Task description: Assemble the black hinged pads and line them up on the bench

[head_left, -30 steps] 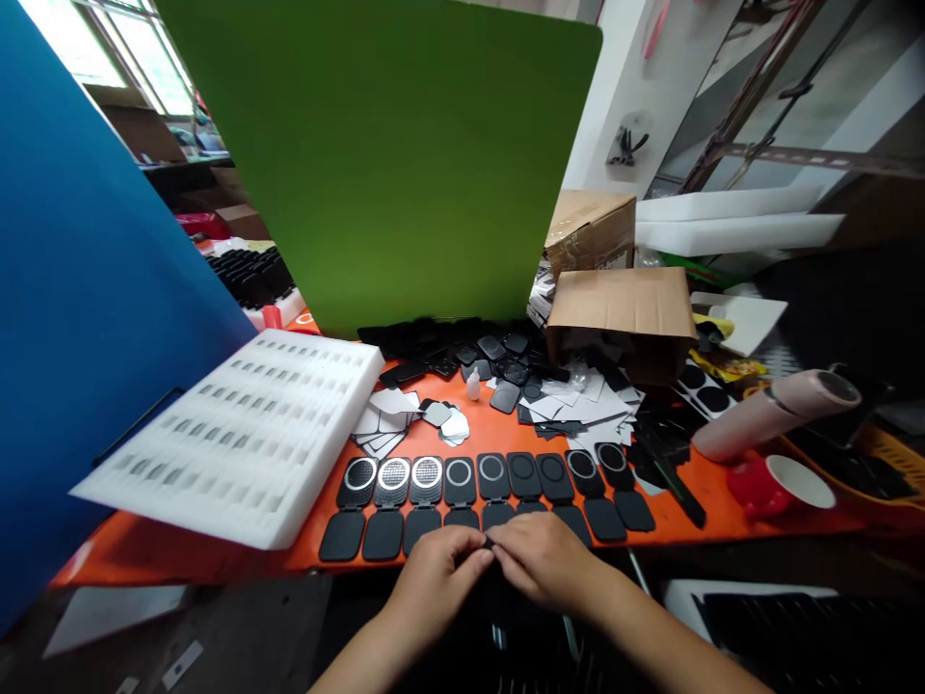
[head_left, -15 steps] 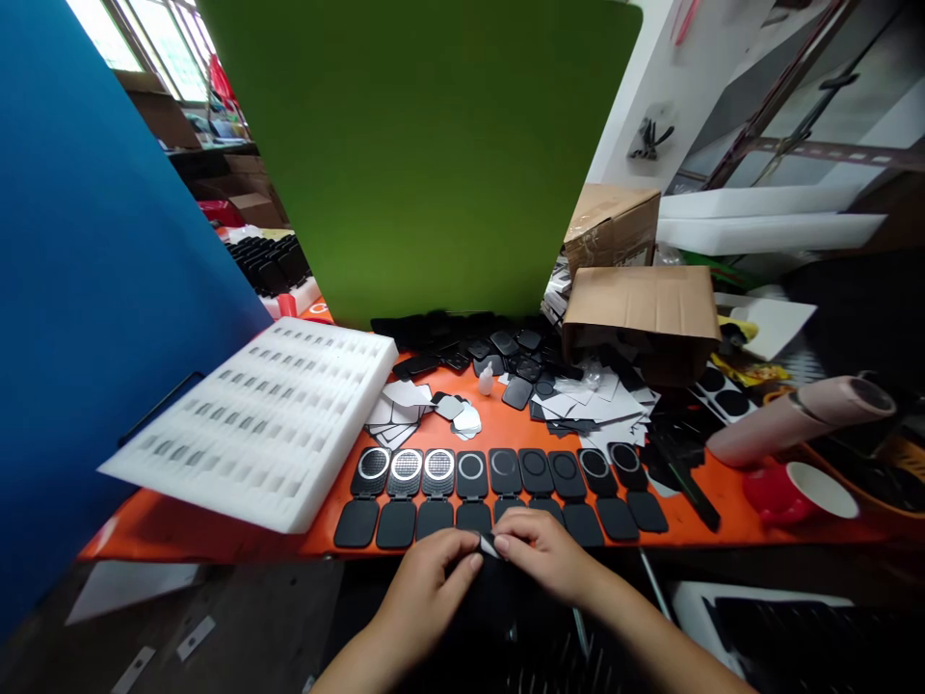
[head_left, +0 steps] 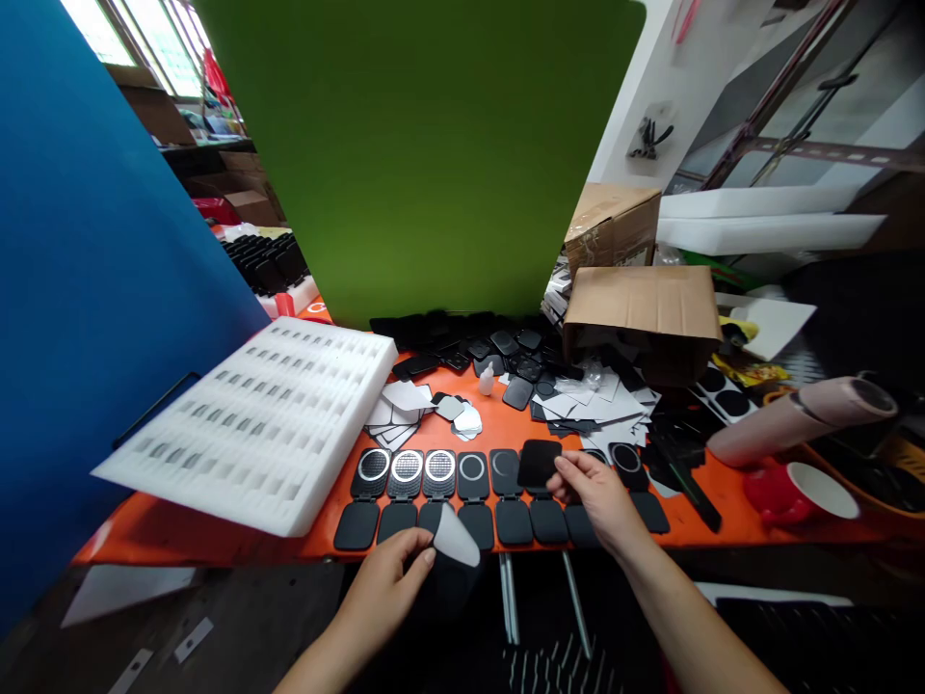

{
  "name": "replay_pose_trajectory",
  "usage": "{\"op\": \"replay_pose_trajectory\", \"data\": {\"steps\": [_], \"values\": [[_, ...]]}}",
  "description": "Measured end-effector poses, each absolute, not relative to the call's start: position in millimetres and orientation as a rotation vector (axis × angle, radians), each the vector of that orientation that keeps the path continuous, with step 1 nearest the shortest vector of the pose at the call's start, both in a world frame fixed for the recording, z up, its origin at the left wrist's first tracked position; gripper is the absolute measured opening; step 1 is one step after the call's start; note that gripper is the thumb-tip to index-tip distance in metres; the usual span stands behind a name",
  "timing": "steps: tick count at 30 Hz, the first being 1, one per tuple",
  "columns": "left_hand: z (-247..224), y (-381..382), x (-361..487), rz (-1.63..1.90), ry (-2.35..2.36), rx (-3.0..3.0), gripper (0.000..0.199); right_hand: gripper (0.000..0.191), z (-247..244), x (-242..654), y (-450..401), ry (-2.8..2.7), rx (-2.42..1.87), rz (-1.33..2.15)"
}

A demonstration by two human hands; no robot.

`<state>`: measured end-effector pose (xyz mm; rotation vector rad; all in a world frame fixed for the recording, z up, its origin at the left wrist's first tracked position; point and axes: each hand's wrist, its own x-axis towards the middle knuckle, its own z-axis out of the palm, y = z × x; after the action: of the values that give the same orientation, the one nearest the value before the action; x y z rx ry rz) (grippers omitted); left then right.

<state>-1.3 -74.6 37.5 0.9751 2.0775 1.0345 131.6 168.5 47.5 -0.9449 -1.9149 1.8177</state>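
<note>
My left hand (head_left: 394, 578) pinches a white backing sheet (head_left: 457, 536) with a rounded end, just over the table's front edge. Between the thumb and fingers of my right hand (head_left: 593, 487) is a thin black square pad (head_left: 539, 464), held above the row of black hinged cases. These cases lie opened in a line along the orange table (head_left: 325, 487), lower halves toward me. White rings mark several upper halves at the left, such as the leftmost case (head_left: 373, 466); some farther right have dark rings. My right hand partly covers the cases beneath it.
A white foam tray (head_left: 246, 424) stands at the left. Loose black pieces (head_left: 504, 342), a small bottle (head_left: 487, 380) and white sheets (head_left: 603, 400) lie behind the cases. Farther right are a cardboard box (head_left: 643, 299), a pink flask (head_left: 802, 419) and a red mug (head_left: 795, 492).
My hands have moved apart. The right one has gone forward and right with the black pad, and the left has drawn back to the left with the white sheet.
</note>
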Motion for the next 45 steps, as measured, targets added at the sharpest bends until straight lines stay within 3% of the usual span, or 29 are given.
{"op": "replay_pose_trajectory", "data": {"steps": [4, 7, 10, 17, 23, 29, 45], "values": [[25, -70, -4, 0.881, 2.173, 1.263, 0.019, 0.039, 59, 120, 160, -2.295, -0.691, 1.727], [12, -63, -5, 0.798, 2.211, 1.423, 0.018, 0.027, 62, 104, 142, -2.506, -0.609, 1.416], [-1, -61, -7, 0.733, 2.266, 1.503, 0.018, 0.032, 56, 88, 130, -2.549, -0.611, 1.190], [-18, -66, -7, 0.732, 2.373, 1.547, 0.021, 0.012, 22, 52, 115, -2.465, -0.483, 1.503], [-26, -67, -6, 0.796, 2.390, 1.566, 0.022, 0.014, -17, 26, 113, -2.287, -0.613, 1.764], [-28, -67, -6, 0.824, 2.385, 1.560, 0.023, 0.013, -35, 21, 116, -2.459, -0.656, 1.552], [-30, -67, -6, 0.839, 2.379, 1.544, 0.022, 0.013, -36, 19, 113, -2.483, -0.717, 1.469]]}}
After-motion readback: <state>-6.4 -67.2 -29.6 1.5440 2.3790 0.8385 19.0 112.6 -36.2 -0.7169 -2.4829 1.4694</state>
